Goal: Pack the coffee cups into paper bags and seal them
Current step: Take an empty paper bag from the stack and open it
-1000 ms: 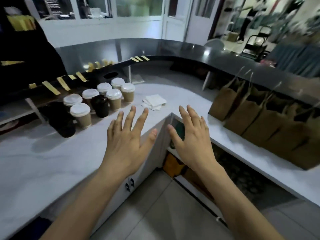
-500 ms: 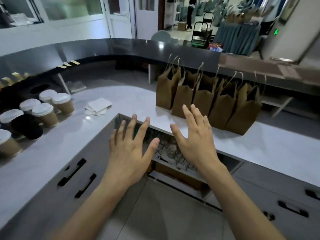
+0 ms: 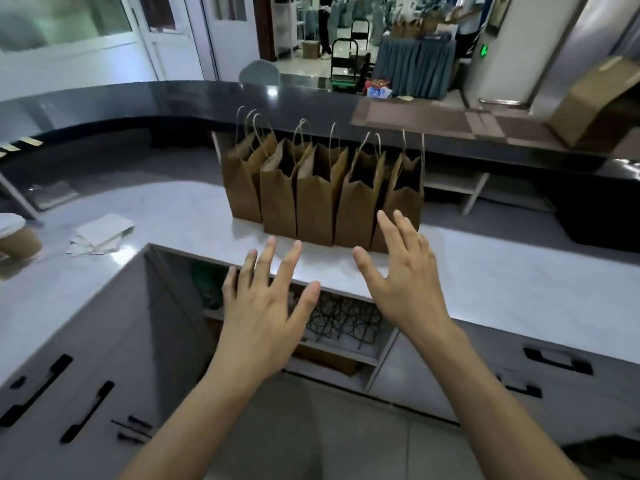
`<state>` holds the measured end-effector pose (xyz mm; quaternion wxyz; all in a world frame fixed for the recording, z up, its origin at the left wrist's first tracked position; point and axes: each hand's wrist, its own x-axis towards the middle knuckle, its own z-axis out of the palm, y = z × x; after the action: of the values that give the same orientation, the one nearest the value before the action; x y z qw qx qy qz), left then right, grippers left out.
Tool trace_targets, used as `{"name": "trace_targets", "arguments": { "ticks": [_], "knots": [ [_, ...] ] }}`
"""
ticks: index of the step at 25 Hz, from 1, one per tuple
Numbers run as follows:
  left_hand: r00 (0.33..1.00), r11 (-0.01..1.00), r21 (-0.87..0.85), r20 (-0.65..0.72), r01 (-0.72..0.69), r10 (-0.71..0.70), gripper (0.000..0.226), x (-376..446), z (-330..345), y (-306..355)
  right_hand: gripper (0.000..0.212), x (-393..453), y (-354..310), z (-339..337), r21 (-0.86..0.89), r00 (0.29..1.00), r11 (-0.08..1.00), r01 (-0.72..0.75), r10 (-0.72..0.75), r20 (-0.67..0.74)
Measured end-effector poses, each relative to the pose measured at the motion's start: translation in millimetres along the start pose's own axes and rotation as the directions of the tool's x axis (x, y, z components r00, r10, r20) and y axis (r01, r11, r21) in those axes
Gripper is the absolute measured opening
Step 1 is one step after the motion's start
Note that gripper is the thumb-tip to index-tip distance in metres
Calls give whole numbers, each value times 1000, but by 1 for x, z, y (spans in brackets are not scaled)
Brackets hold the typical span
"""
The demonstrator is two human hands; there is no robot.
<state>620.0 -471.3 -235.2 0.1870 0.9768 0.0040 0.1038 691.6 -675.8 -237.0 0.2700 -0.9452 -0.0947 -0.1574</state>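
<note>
Hands first: the left hand [image 3: 263, 317] and the right hand [image 3: 403, 271] are held out over the near edge of the surface [image 3: 519, 282], fingers spread and straight, nothing grasped by either. The right fingertips lie just short of the nearest bag; contact cannot be told.

Progress, as judged: nothing is seen to be packed or sealed. Five brown paper bags [image 3: 322, 195] stand upright in a tight row on the surface, mouths open, twine handles up; the interiors are dark and no cup can be made out in any. Only one coffee cup [image 3: 15, 237], brown with a white lid, is caught at the far left edge, well apart from the bags. The whole task appears to be left: cups to be fetched, loaded, bags closed.

Surface: pale marbled, L-shaped, with a stack of white napkins [image 3: 100, 233] lying left of the bags. Below it, grey cabinet fronts with black handles and an open shelf holding dark wire items are seen.

Room: a dark raised ledge [image 3: 173, 98] runs behind the bags; beyond it, a bright hall with a trolley and a blue-skirted table is visible.
</note>
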Motion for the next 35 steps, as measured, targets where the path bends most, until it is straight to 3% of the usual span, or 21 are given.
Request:
{"name": "trace_targets", "arguments": {
  "ticks": [10,19,26,35],
  "knots": [
    [995,997,0,64,-76,76,73,71,49,53,72,49,82,-13,-36,994,993,-111,111,-9],
    [990,990,-112,98,-89,100,70,175,87,66,66,140,136,-3,-56,984,982,-179,179,-15],
    [984,983,-110,81,-150,159,69,232,109,92,60,192,183,-6,9,962,962,-273,272,18],
    [997,997,-64,66,-43,47,67,278,151,148,47,295,254,4,140,976,981,-137,110,186]
  ]
}}
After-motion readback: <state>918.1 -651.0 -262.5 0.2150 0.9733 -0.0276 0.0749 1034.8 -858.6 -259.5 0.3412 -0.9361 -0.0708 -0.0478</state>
